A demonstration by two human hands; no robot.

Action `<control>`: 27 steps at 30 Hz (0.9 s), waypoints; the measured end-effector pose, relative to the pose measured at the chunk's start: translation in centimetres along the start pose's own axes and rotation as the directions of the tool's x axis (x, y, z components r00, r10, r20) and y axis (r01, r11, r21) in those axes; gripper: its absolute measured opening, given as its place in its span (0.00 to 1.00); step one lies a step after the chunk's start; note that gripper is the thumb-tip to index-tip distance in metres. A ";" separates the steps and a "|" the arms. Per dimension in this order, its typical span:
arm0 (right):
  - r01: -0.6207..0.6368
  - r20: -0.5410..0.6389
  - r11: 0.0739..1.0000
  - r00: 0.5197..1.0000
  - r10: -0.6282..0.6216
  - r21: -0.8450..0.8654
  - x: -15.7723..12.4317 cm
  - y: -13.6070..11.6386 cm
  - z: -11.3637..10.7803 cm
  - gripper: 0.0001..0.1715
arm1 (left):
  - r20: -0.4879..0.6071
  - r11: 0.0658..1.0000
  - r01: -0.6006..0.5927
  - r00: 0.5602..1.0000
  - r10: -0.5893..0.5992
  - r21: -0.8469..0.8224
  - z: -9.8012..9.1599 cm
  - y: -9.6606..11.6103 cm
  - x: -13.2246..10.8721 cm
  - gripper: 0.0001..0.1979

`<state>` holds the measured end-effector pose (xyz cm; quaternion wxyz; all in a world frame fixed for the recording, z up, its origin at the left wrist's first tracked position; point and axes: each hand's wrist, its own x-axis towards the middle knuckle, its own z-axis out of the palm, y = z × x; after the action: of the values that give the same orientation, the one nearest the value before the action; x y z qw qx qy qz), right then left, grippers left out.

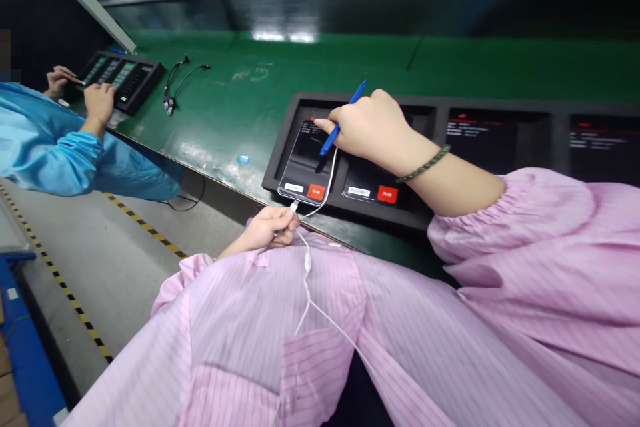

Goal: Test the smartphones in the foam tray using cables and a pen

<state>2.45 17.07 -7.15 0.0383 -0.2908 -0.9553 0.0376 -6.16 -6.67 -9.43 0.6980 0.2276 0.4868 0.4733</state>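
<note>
My right hand (373,123) is closed round a blue pen (358,91), which is tilted over the screen of the leftmost phone (306,163). My thumb and fingers are close to the top of that screen. Just below the phone's near edge, my left hand (274,227) pinches the white plug of a cable (294,207). A thin white cord (327,190) loops from under my right hand past the phone's right side, and a forked white cord (307,280) hangs over my pink smock. The phone lies in a black tray (274,170), with dark text and a red block on its screen.
Further right in the tray lie a second phone (357,180), a third phone (480,137) and another phone (605,147). Black cables (173,90) rest on the green bench (225,107). At left, a co-worker's hands (97,103) touch another black tray (137,90).
</note>
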 end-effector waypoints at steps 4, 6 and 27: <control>-0.002 0.013 0.998 1.000 0.003 -0.065 0.0 -0.4 0.0 0.34 | 0.016 0.999 0.022 1.000 -0.021 -0.026 0.2 0.5 -0.1 0.27; -0.003 0.021 0.998 1.000 0.005 -0.069 0.0 -0.7 0.0 0.34 | 0.007 0.999 0.020 1.000 -0.019 -0.046 0.4 0.7 -0.2 0.26; -0.003 -0.041 1.000 0.999 0.004 0.021 0.7 -0.3 0.3 0.28 | 0.039 0.980 0.068 0.997 -0.062 -0.189 0.6 1.0 0.4 0.18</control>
<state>1.67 17.24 -7.43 0.0608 -0.2928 -0.9533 0.0414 -6.05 -5.79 -8.63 0.7394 0.1515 0.4351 0.4909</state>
